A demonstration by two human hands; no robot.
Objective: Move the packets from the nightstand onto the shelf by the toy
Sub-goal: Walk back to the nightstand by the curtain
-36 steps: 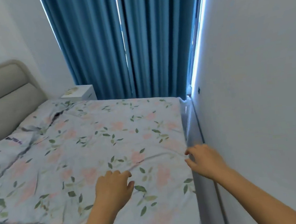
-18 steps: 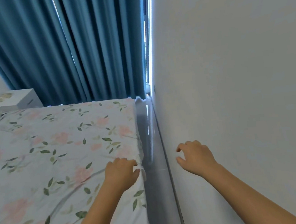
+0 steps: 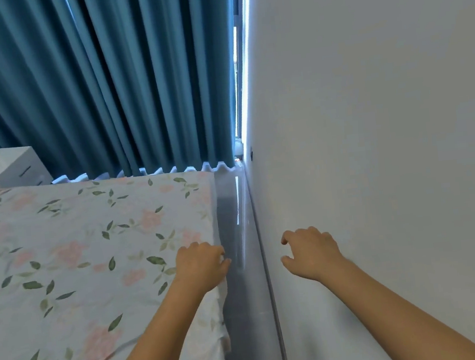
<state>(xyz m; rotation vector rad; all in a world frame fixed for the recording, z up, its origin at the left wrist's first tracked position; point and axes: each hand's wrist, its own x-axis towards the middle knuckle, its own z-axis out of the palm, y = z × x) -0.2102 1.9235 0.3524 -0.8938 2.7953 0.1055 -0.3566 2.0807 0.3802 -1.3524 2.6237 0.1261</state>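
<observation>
A: Where's the cam sitting?

B: Just one, head-worn, looking forward and down along the floor strip (image 3: pixel 239 267) between bed (image 3: pixel 78 269) and wall (image 3: pixel 375 165), toward the curtain (image 3: pixel 117 81).

A: How close?

B: Forearms fill the bottom; nightstand (image 3: pixel 3 167) sits far left.

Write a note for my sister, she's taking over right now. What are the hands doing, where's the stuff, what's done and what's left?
Left hand: loosely curled over the bed's right edge, holding nothing.
Right hand: loosely curled near the wall, holding nothing.
Nightstand: far left, beyond the bed by the curtain. Something patterned lies on top; too small to tell if it is packets.
Shelf and toy: not in view.
Done: nothing visible.
Left: reach the nightstand, take the packets, carry them to the shelf.
</observation>
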